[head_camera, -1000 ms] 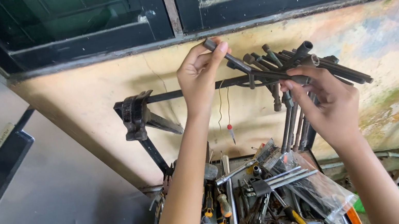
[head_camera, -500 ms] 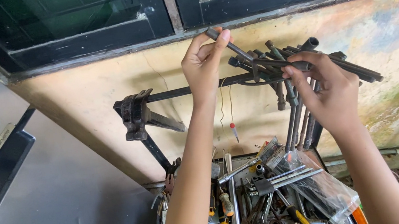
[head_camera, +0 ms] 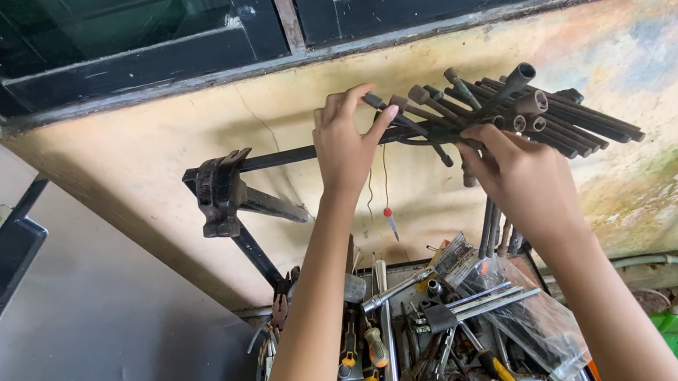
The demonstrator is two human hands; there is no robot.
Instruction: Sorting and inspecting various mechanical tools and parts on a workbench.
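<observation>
the left hand (head_camera: 345,141) is pinching the end of a dark metal rod (head_camera: 405,124) that is hanging on the black rack (head_camera: 281,159) under the window. the right hand (head_camera: 517,170) is closing around the bundle of rods (head_camera: 549,112) beside it, above the tool tray (head_camera: 430,337).

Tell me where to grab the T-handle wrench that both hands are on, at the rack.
Take the T-handle wrench by its crossbar, coming from the front. The left hand already pinches its bare left end; the right hand is beside the crowded bundle of wrenches.
</observation>
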